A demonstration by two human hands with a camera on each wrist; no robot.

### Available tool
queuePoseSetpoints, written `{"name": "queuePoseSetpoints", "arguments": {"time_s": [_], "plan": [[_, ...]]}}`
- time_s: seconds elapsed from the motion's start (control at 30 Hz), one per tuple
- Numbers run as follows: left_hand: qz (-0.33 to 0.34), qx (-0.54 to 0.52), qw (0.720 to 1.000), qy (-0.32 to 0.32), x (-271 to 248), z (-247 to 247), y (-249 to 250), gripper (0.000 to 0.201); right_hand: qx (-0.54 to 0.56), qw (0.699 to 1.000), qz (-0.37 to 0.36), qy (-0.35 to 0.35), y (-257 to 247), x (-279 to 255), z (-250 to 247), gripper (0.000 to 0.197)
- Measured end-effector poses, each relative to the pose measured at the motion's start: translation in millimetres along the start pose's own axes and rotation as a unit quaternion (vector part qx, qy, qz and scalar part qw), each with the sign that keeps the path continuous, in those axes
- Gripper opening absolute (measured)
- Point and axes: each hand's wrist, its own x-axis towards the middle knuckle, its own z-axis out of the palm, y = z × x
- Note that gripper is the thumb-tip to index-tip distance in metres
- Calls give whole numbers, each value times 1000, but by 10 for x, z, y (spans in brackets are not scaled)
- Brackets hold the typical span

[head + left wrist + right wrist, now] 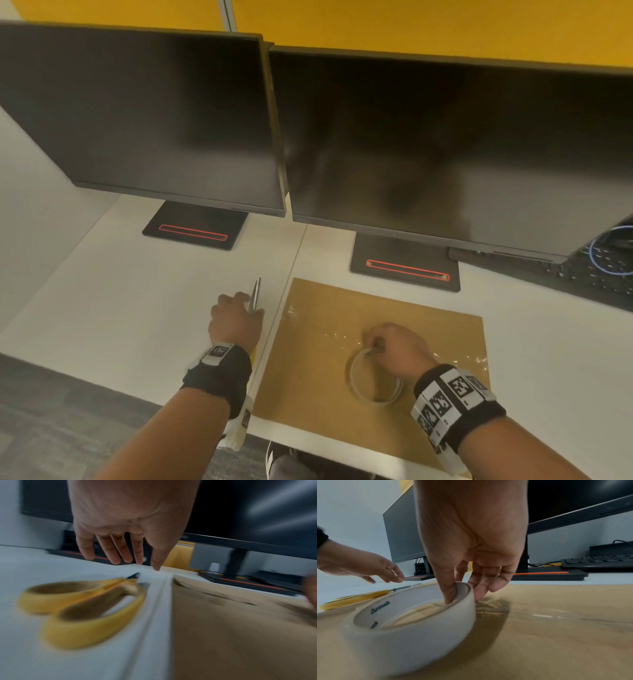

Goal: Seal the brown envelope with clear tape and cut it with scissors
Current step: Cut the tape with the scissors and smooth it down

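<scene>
The brown envelope (428, 342) lies flat on the white desk (120, 308), with a shiny strip of clear tape (329, 332) running across it. A roll of clear tape (375, 382) lies on the envelope (556, 635). My right hand (464, 599) pinches the roll (419, 642), thumb inside the core and fingers outside. The yellow-handled scissors (82, 608) lie shut on the desk just left of the envelope (231, 635). My left hand (137, 565) hovers over their blades (255, 294) with relaxed, straight fingers, holding nothing.
Two dark monitors (154, 120) (445, 154) on black stands (195, 226) (404, 263) fill the back of the desk. A black keyboard (589, 274) sits at the far right. The desk's front edge runs just below the envelope.
</scene>
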Motion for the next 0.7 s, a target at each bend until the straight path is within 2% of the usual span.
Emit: {"name": "queuePoseSetpoints", "arguments": {"time_s": [0.07,0.13,0.17,0.23,0.33,0.5,0.57,0.63,0.7], "plan": [[147,18,989,8,-189,121,217,30,11,1000,-9,11,33,-66,-25,12],[283,29,956,-69,-398,321,428,35,27,1000,-7,4,94,-122,-49,22],[326,47,937,-115,-491,433,514,41,31,999,-5,-4,127,-150,-54,26],[378,61,908,-170,-642,617,670,48,36,999,0,-15,196,-224,-65,21],[405,82,888,-201,-761,760,843,52,57,998,2,-12,307,-342,-52,12],[387,131,880,-242,-753,799,928,54,84,996,3,-10,496,-478,90,10],[388,154,874,-246,-783,767,948,52,109,994,8,-9,549,-525,139,15],[404,172,867,-235,-843,718,980,54,107,994,4,31,618,-540,175,29],[432,195,845,-248,-919,662,1025,57,88,993,-47,64,695,-529,192,44]]}}
